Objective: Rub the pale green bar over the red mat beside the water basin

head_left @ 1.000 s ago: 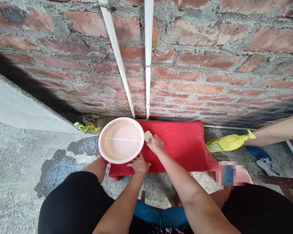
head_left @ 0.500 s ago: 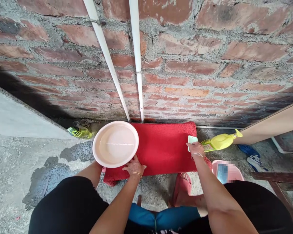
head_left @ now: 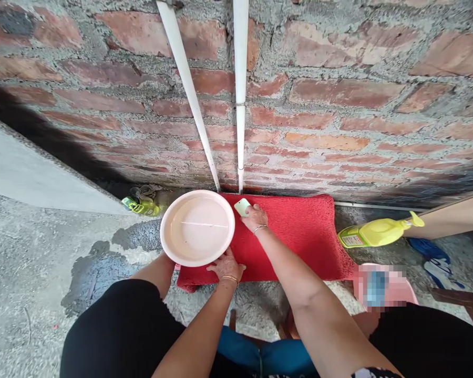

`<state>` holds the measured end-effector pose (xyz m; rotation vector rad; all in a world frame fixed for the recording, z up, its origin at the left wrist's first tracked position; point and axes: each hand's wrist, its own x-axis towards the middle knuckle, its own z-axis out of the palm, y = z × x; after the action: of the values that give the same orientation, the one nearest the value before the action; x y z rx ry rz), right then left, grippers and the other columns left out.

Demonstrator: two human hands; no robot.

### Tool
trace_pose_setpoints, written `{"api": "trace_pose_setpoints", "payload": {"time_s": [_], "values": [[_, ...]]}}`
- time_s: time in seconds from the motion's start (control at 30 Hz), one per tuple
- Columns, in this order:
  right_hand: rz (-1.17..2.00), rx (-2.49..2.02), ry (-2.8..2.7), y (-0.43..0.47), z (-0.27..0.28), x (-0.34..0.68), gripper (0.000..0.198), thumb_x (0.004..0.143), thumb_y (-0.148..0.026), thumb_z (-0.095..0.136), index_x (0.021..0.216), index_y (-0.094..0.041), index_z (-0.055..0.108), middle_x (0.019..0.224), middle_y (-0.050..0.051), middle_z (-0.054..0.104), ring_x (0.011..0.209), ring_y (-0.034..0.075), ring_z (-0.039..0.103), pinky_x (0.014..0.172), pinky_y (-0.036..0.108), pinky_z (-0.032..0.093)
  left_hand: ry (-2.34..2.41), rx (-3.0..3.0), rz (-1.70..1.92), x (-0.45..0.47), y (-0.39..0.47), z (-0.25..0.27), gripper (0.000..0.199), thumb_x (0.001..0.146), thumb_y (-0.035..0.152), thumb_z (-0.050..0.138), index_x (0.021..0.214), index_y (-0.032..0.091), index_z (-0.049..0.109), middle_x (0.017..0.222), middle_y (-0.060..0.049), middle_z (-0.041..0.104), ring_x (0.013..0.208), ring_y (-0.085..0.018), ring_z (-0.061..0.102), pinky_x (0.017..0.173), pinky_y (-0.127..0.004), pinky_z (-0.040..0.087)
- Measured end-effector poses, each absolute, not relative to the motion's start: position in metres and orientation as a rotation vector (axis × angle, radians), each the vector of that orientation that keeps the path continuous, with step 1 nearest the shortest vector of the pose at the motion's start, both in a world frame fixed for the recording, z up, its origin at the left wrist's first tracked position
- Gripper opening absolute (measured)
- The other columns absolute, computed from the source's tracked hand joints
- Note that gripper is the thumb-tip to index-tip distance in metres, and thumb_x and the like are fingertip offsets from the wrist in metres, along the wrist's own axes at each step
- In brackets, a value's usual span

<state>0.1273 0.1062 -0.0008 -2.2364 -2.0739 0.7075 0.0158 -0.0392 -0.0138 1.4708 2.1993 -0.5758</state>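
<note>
My right hand grips a pale green phone case, flat with rounded corners, just above the red cloth and right of the basin. A round, pale pink basin with clear water in it stands on the left part of that cloth. At its near right side, my left hand lies with fingers spread on the cloth, fingertips against the basin's rim. The undersides of those fingertips are hidden.
A yellow pump bottle lies tilted at the cloth's right end. Below it sits a pink tub, its contents blurred. Another yellow-green bottle is behind the basin's left. White pipes run down the brick wall.
My right hand has carried the phone case leftward from the cloth's right end to beside the basin. My left hand stays by the basin. The view has shifted slightly.
</note>
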Motion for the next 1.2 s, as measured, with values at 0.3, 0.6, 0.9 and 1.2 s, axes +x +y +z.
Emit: {"api": "trace_pose_setpoints", "payload": {"time_s": [0.3, 0.6, 0.9, 1.2], "values": [[0.6, -2.766, -1.431, 0.082, 0.008, 0.32, 0.046, 0.071, -0.054, 0.061, 0.103, -0.021, 0.061, 0.111, 0.011, 0.05, 0.092, 0.023, 0.057, 0.078, 0.033, 0.042, 2.212, 1.489, -0.543, 0.015, -0.04, -0.012, 0.097, 0.056, 0.053, 0.068, 0.139, 0.022, 0.026, 0.131, -0.024, 0.041, 0.117, -0.046, 0.039, 0.081, -0.065, 0.034], [0.591, -2.787, -1.148, 0.02, 0.012, 0.347, 0.046, 0.069, -0.057, 0.06, 0.097, -0.02, 0.063, 0.102, 0.013, 0.056, 0.091, 0.024, 0.058, 0.078, 0.034, 0.043, 2.242, 1.522, -0.524, 0.013, -0.043, -0.018, 0.101, 0.056, 0.057, 0.067, 0.141, 0.022, 0.023, 0.136, -0.025, 0.035, 0.12, -0.047, 0.035, 0.082, -0.064, 0.034], [0.728, -2.321, -1.952, 0.001, 0.007, 0.125, 0.038, 0.069, -0.054, 0.061, 0.093, -0.024, 0.061, 0.098, 0.005, 0.057, 0.086, 0.02, 0.056, 0.075, 0.031, 0.039, 2.241, 1.538, -0.488, 0.002, -0.054, -0.008, 0.1, 0.061, 0.06, 0.064, 0.143, 0.027, 0.017, 0.141, -0.019, 0.029, 0.126, -0.042, 0.03, 0.089, -0.053, 0.035], [0.669, -2.433, -2.065, -0.003, 0.01, 0.162, 0.047, 0.069, -0.051, 0.064, 0.105, -0.021, 0.059, 0.106, 0.009, 0.055, 0.094, 0.021, 0.055, 0.078, 0.031, 0.038, 2.212, 1.592, -0.42, -0.01, -0.059, -0.002, 0.084, 0.069, 0.052, 0.061, 0.141, 0.027, 0.025, 0.141, -0.016, 0.032, 0.125, -0.037, 0.032, 0.089, -0.047, 0.038]]}}
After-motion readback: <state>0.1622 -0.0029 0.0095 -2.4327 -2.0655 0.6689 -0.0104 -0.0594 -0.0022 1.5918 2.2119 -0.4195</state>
